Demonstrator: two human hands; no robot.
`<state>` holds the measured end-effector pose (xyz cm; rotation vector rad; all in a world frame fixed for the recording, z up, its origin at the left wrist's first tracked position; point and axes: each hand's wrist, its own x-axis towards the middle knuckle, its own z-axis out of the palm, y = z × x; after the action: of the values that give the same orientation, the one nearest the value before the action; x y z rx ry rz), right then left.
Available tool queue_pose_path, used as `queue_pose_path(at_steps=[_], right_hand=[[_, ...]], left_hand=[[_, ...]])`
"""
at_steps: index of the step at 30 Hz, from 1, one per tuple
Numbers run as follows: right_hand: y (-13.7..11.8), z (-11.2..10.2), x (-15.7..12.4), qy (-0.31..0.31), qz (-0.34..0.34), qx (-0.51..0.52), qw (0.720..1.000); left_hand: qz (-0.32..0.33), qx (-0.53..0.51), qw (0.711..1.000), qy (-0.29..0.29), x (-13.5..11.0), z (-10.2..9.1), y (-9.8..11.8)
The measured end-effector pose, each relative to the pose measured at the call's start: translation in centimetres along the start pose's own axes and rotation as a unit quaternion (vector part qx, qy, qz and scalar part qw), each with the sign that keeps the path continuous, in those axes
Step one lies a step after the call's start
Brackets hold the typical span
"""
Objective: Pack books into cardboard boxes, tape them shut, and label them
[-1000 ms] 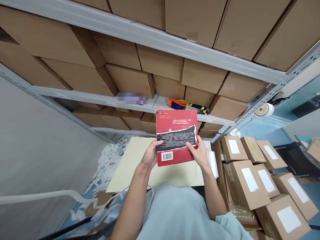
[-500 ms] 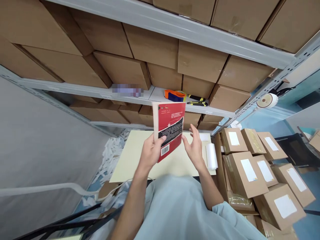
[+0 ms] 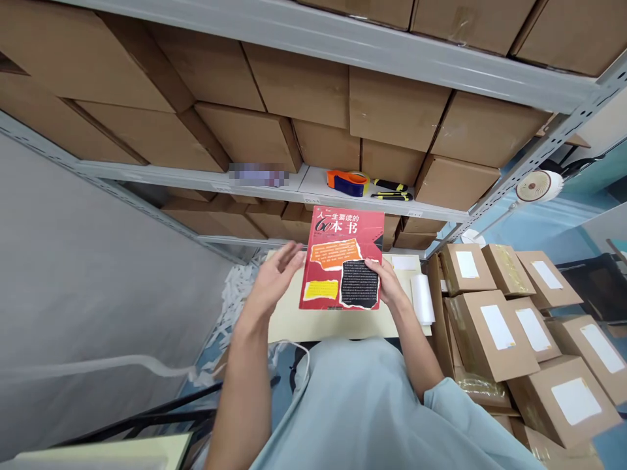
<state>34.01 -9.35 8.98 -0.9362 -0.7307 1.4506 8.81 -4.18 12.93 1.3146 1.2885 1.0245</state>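
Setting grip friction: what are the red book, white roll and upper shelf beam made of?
Red book: likely paper, smooth coated-card cover; crisp print.
White roll: paper or plastic film, can't tell; smooth, plain white.
Upper shelf beam: likely painted metal; glossy streaks.

The red book [image 3: 343, 261] blocked the gap between the left grip [image 3: 272, 281] and right grip [image 3: 390, 283]. Beneath both, bare bench [image 3: 337, 326] lay open; ahead, the shelf [image 3: 274, 192] barred passage; rightward, a white roll [image 3: 422, 300] and stacked cartons [image 3: 519, 352] obstructed.
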Motion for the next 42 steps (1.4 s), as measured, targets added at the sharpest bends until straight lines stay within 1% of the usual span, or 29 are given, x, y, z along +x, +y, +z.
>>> queue_pose_path(at_steps=[2, 3, 4, 6, 8, 11, 14, 17, 19, 20, 22, 25, 28, 30, 33, 35, 38, 40, 42], right_hand=[[0.4, -0.5, -0.2, -0.028, 0.022, 0.012, 0.999], [0.6, -0.6, -0.3, -0.041, 0.024, 0.011, 0.999], [0.8, -0.7, -0.4, -0.053, 0.022, 0.005, 0.998], [0.8, -1.0, -0.5, -0.077, 0.008, -0.028, 0.997], [0.6, -1.5, -0.4, -0.091, -0.023, -0.085, 0.992], [-0.3, -2.7, 0.2, -0.095, -0.074, -0.183, 0.976], [-1.5, -3.5, 0.5, -0.109, -0.108, -0.256, 0.955], [-3.0, -3.6, 0.2, -0.130, -0.174, -0.308, 0.926], [-3.8, -3.4, -0.3, -0.121, -0.218, -0.327, 0.911], [-4.2, -3.3, -0.6, -0.109, -0.232, -0.332, 0.908], [-4.6, -3.1, -1.2, -0.090, -0.243, -0.340, 0.904], [-5.0, -3.0, -1.9, -0.090, -0.238, -0.354, 0.900], [-5.3, -3.2, -2.2, -0.109, -0.221, -0.355, 0.902], [-5.3, -3.3, -2.2, -0.113, -0.198, -0.345, 0.911], [-5.0, -3.3, -1.8, -0.088, -0.149, -0.327, 0.929], [-4.7, -2.9, -1.4, -0.074, -0.116, -0.297, 0.945], [-3.8, -2.1, -0.5, -0.081, -0.063, -0.204, 0.974], [-3.0, -1.7, 0.1, -0.085, -0.025, -0.150, 0.985], [-1.7, -1.4, 0.9, -0.081, 0.017, -0.114, 0.990]], left_hand=[[-0.083, -0.060, 0.992, -0.080, 0.3, -0.3, -0.1], [-0.109, -0.081, 0.984, -0.112, 0.2, -0.2, -0.1], [-0.123, -0.096, 0.979, -0.128, -0.1, -0.1, -0.1], [-0.129, -0.112, 0.977, -0.129, -0.6, 0.4, 0.0], [-0.114, -0.115, 0.980, -0.116, -0.9, 0.7, 0.1], [-0.063, -0.094, 0.989, -0.096, -0.6, 0.6, 0.4], [0.029, -0.035, 0.997, -0.068, 0.0, 0.2, 1.0], [0.159, 0.037, 0.985, -0.057, 0.2, -0.2, 1.8], [0.226, 0.068, 0.971, -0.050, -0.2, -0.4, 2.2], [0.245, 0.076, 0.966, -0.042, -0.6, -0.4, 2.2], [0.265, 0.079, 0.961, -0.024, -1.3, -0.4, 2.2], [0.278, 0.072, 0.958, -0.024, -2.1, -0.6, 2.1], [0.265, 0.071, 0.960, -0.057, -2.4, -1.3, 2.0], [0.231, 0.080, 0.967, -0.071, -2.5, -1.6, 1.9], [0.154, 0.080, 0.984, -0.038, -2.4, -1.6, 1.8], [0.106, 0.049, 0.993, -0.020, -2.4, -1.3, 1.7], [0.040, -0.003, 0.999, -0.028, -2.2, -1.0, 1.8], [0.005, -0.024, 0.999, -0.021, -2.1, -0.8, 1.9], [-0.008, -0.034, 0.999, -0.001, -1.9, -0.4, 2.0]])
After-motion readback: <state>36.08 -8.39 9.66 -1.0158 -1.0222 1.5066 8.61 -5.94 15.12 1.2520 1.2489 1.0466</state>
